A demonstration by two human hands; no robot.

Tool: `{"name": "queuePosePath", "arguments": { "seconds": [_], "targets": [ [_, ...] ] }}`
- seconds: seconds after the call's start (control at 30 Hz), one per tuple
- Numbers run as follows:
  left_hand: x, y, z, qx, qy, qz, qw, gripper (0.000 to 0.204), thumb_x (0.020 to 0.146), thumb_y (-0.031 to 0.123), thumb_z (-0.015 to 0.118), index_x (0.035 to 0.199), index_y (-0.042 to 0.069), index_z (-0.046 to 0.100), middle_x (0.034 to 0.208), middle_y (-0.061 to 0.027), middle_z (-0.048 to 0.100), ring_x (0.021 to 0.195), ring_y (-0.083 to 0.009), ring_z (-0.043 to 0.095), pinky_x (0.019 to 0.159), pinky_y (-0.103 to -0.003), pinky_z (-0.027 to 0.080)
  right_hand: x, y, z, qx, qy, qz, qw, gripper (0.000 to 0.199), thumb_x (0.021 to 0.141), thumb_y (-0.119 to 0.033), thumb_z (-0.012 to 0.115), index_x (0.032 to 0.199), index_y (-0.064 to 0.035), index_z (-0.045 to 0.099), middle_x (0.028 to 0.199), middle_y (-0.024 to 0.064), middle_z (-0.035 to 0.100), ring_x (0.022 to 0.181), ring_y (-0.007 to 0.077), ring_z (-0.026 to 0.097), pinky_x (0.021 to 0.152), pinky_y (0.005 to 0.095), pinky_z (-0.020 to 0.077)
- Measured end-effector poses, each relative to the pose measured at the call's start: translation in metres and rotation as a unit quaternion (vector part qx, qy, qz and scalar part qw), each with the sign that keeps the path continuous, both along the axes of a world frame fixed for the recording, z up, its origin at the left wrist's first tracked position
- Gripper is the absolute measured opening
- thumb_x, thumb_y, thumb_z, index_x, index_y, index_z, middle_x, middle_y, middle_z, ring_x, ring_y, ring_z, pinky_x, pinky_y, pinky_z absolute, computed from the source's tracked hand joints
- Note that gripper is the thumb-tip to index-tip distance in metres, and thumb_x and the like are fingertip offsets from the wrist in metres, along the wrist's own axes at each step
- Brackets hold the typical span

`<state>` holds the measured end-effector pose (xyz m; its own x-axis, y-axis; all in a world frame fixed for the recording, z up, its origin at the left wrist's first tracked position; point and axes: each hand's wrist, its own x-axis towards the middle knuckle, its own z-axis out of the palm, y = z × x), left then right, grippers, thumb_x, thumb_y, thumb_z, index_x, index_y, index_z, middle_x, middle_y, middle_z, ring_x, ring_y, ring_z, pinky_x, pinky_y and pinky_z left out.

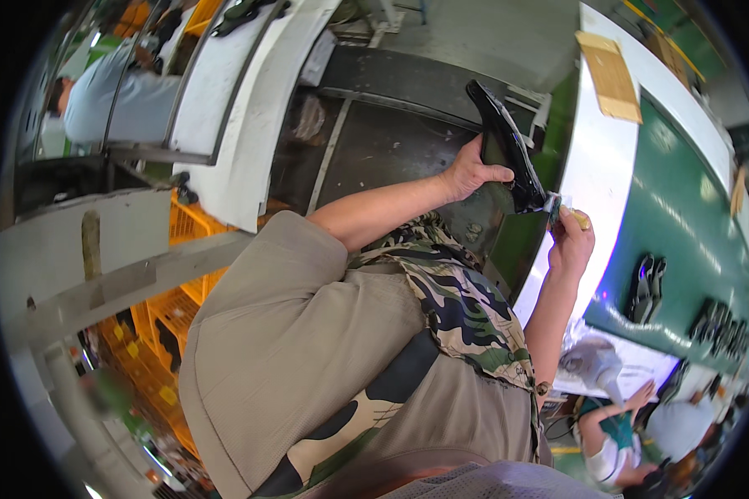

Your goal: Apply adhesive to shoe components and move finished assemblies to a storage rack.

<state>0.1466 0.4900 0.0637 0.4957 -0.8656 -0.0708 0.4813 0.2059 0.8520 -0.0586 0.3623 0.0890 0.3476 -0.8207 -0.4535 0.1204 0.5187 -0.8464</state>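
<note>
My left hand [473, 172] grips a long, glossy black shoe part [504, 145] by its middle and holds it upright in front of the white bench edge [595, 179]. My right hand [571, 243] holds a small tool with a yellowish handle [580, 219]. The tool's tip touches the lower end of the black part. What the tip looks like is too small to tell. Both forearms reach out from my body, which wears a camouflage shirt [462, 308] and a beige garment.
A green conveyor belt [682, 224] runs along the right, carrying black shoe parts [646, 288] and a further group [720, 323]. A cardboard piece [611, 75] lies on the white bench. Orange crates [179, 303] stand at left. One person [112, 100] works at upper left, another [616, 428] at lower right.
</note>
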Motion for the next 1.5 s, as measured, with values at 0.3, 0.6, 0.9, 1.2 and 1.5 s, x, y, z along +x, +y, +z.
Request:
{"name": "queuePosePath", "arguments": {
  "seconds": [0.3, 0.6, 0.9, 1.2, 1.5],
  "targets": [
    [0.15, 0.13, -0.074, 0.178, 0.216, 0.234, 0.931, 0.038, 0.073, 0.01, 0.08, 0.104, 0.003, 0.06, 0.091, -0.009, 0.065, 0.082, -0.0237, 0.065, 0.076, -0.044, 0.055, 0.111, 0.021, 0.0, 0.035, -0.062, 0.128, 0.989, 0.016, 0.085, -0.002, 0.068, 0.096, -0.0036, 0.057, 0.085, 0.0091, 0.065, 0.072, 0.0212, 0.063, 0.061, 0.0324, 0.0526],
    [0.359, 0.421, -0.131, 0.186, 0.136, 0.609, 0.759, 0.05, 0.076, 0.031, 0.078, 0.116, 0.007, 0.06, 0.118, -0.0097, 0.061, 0.105, -0.0292, 0.06, 0.089, -0.052, 0.045, 0.091, 0.026, -0.019, 0.075, -0.03, 0.133, 0.988, 0.014, 0.086, -0.003, 0.067, 0.093, -0.0064, 0.056, 0.084, 0.0078, 0.065, 0.07, 0.0198, 0.063, 0.058, 0.0327, 0.0531],
    [0.28, 0.212, -0.159, 0.363, 0.119, 0.401, 0.832, 0.043, 0.082, 0.024, 0.074, 0.113, 0.001, 0.056, 0.109, -0.0093, 0.063, 0.092, -0.0276, 0.063, 0.076, -0.042, 0.051, -0.01, 0.009, -0.012, 0.045, -0.033, -0.027, 0.998, 0.013, 0.084, -0.004, 0.067, 0.089, -0.0032, 0.055, 0.079, 0.0085, 0.062, 0.064, 0.017, 0.059, 0.058, 0.0347, 0.0532],
    [-0.037, -0.129, -0.081, 0.278, -0.011, -0.17, 0.945, 0.044, 0.087, 0.013, 0.067, 0.127, -0.001, 0.052, 0.102, -0.0121, 0.069, 0.086, -0.0236, 0.069, 0.069, -0.034, 0.056, -0.223, -0.01, -0.012, 0.02, -0.054, -0.201, 0.978, 0.015, 0.088, -0.013, 0.068, 0.086, -0.0093, 0.054, 0.078, 0.0052, 0.063, 0.063, 0.0158, 0.06, 0.059, 0.0306, 0.0496],
    [-0.302, -0.307, -0.078, 0.337, -0.058, -0.51, 0.79, 0.078, 0.087, 0.04, 0.066, 0.138, -0.01, 0.035, 0.125, -0.0222, 0.056, 0.092, -0.0276, 0.062, 0.079, -0.041, 0.055, -0.339, 0.067, -0.034, 0.024, -0.073, -0.444, 0.893, 0.017, 0.082, -0.008, 0.071, 0.086, -0.0086, 0.055, 0.074, 0.0018, 0.059, 0.059, 0.0119, 0.056, 0.053, 0.0265, 0.0473]
  ]
}}
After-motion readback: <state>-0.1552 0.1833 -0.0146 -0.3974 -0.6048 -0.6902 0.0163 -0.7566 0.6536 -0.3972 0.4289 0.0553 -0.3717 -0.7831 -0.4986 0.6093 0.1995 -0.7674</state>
